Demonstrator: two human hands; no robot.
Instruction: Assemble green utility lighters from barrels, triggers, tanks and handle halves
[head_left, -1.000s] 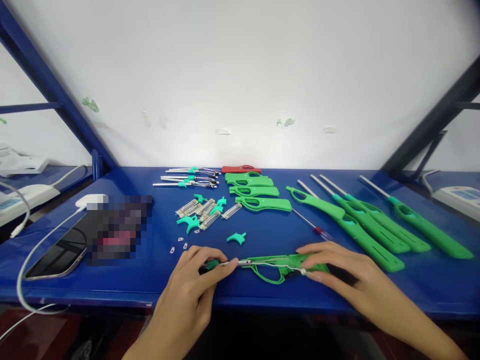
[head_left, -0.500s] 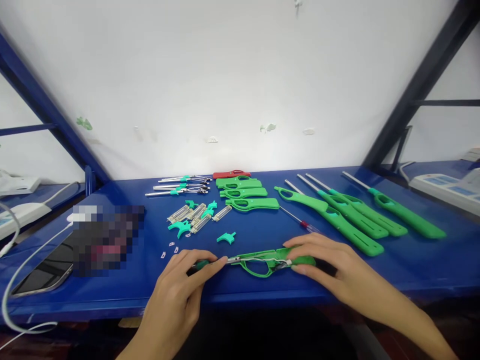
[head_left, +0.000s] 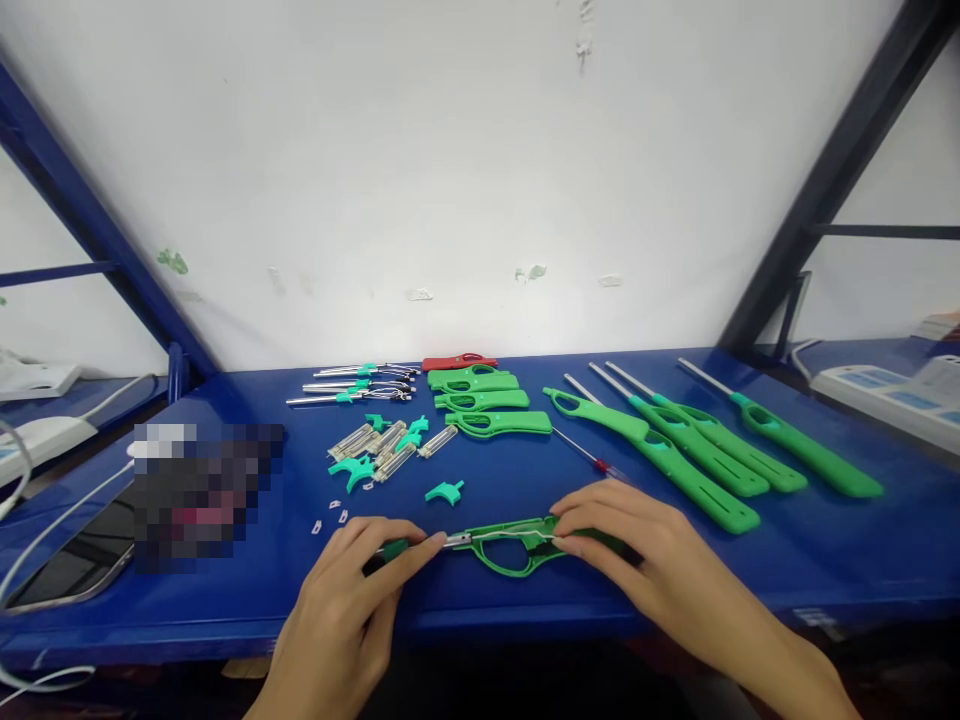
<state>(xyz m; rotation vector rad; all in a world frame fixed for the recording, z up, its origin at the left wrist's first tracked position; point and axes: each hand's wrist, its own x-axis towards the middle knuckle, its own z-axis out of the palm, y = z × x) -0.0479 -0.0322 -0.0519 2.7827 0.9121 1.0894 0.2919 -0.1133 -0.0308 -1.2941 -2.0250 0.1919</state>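
White wall [head_left: 450, 170], marks and peeled patches. Blue metal surface [head_left: 517, 485], dark-blue posts either side. Left hand [head_left: 352, 590] and right hand [head_left: 637, 540] at front edge. Phone [head_left: 79, 560] at left, partly behind a pixelated patch. Four green lighters [head_left: 810, 445] lie slanted at right; loose green cover [head_left: 600, 413] across the leftmost. Behind centre: three green handle shells [head_left: 510, 424], one red shell [head_left: 450, 364].

Green half shell [head_left: 510, 572] sits between the hands, inner side up, metal tube [head_left: 457, 541] at its left end, white wire [head_left: 521, 532] running inside. Left grip: thumb and fingers pinched on the tube. Right grip: fingertips together on the wire's end, over the shell's right part.

Spare tubes with wires [head_left: 330, 388] back left. Screwdriver [head_left: 602, 466] near right hand. Clear tanks [head_left: 394, 462] piled mid-left, contents too small to tell. Teal triggers [head_left: 447, 492] among and near them. Tiny clips [head_left: 316, 527] near left hand.
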